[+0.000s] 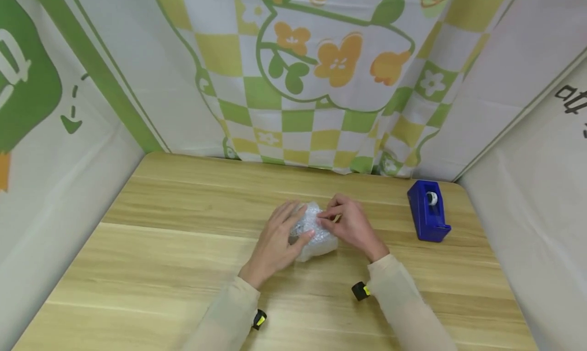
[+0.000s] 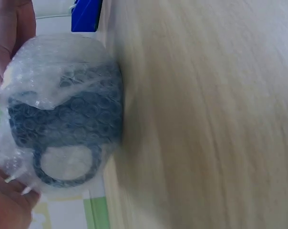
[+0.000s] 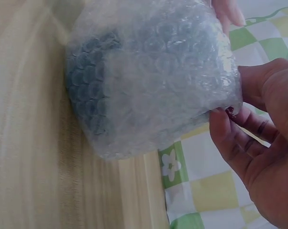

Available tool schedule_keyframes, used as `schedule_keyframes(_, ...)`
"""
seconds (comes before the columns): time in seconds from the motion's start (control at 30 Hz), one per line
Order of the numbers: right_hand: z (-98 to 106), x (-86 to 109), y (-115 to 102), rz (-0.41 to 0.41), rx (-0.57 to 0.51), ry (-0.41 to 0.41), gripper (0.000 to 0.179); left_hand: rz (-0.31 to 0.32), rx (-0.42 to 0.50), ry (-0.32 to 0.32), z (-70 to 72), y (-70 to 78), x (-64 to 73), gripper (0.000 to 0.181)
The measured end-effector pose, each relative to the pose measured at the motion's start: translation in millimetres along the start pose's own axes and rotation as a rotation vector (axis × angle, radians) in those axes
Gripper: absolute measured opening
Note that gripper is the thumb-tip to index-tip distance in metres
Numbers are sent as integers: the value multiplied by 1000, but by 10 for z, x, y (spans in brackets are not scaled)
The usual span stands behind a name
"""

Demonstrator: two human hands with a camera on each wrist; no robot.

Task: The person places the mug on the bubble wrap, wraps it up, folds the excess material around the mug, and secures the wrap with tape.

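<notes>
A dark blue mug [image 2: 67,121] with a looped handle stands on the table, wrapped in clear bubble wrap [image 1: 316,241]. My left hand [image 1: 277,236] holds the bundle from its left, thumb on the near side and fingers over the far side. With thumb and fingertips, my right hand [image 1: 350,223] pinches the bubble wrap at the top right of the bundle. The right wrist view shows this pinch on a folded edge of the wrap [image 3: 168,90]. Layers of plastic blur the mug's rim and most of its body.
A blue tape dispenser [image 1: 428,211] with a small roll stands at the right rear of the wooden table [image 1: 160,274]. Behind the table hangs a checked, flowered cloth [image 1: 316,122]. Pale panels [image 1: 541,188] rise at both sides.
</notes>
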State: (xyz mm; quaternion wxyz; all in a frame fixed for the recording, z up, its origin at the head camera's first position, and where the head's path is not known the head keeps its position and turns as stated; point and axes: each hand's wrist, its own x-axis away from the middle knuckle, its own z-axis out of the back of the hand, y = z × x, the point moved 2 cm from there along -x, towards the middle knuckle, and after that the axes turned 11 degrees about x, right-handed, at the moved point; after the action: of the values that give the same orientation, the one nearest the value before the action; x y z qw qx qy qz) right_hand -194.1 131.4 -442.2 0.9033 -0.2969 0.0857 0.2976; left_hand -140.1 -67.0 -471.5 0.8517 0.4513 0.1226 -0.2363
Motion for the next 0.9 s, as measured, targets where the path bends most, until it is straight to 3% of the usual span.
schedule_keyframes(0.17, -15, 64, -11, -31, -5, 32, 6, -53, 45, -32, 27, -80, -39, 51)
schedule_keyframes(0.37, 93, 197, 15, -90, -14, 46, 19, -51, 83, -92, 80, -200, -115, 48)
schedule_keyframes(0.47, 277, 328, 170, -201, 32, 110, 25, -58, 95, -96, 76, -230, -145, 47)
schedule_keyframes(0.6, 671, 550, 543, -380, 213, 302, 23, -78, 106, -83, 63, -245, -147, 47)
schedule_keyframes(0.7, 973, 762, 855, -553, 359, 378, 26, -101, 109, -75, 61, -246, -135, 47)
schedule_keyframes(0.8, 1167, 981, 1112, -736, 405, 302, 39, -126, 115, -79, 66, -241, -136, 48)
schedule_keyframes(0.9, 1227, 1138, 1277, -808, 406, 177, 45, -143, 128, -118, 80, -236, -165, 47)
